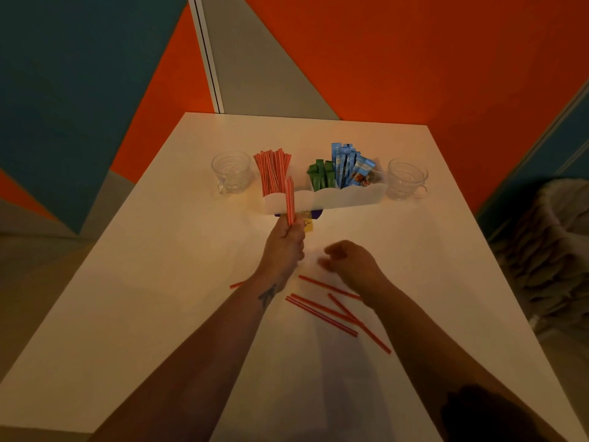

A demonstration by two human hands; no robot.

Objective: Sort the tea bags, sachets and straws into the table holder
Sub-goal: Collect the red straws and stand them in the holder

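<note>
A white table holder (pixel 344 197) stands at the table's middle back. Its left section holds a bunch of red striped straws (pixel 272 172); green sachets (pixel 320 175) and blue sachets (pixel 345 162) stand to the right, with a tea bag (pixel 366 178) at the far right. My left hand (pixel 285 242) grips a few red straws (pixel 290 200) upright just in front of the holder. My right hand (pixel 349 261) hovers with fingers loosely curled and holds nothing. Several loose straws (pixel 331 309) lie on the table beneath my forearms. A yellow and purple packet (pixel 308 218) peeks out behind my left hand.
Two clear glass cups flank the holder, one at the left (pixel 232 172) and one at the right (pixel 406 178). The white table (pixel 127 298) stands against an orange, blue and grey wall. A dim wicker-like object (pixel 554 250) sits off the table's right edge.
</note>
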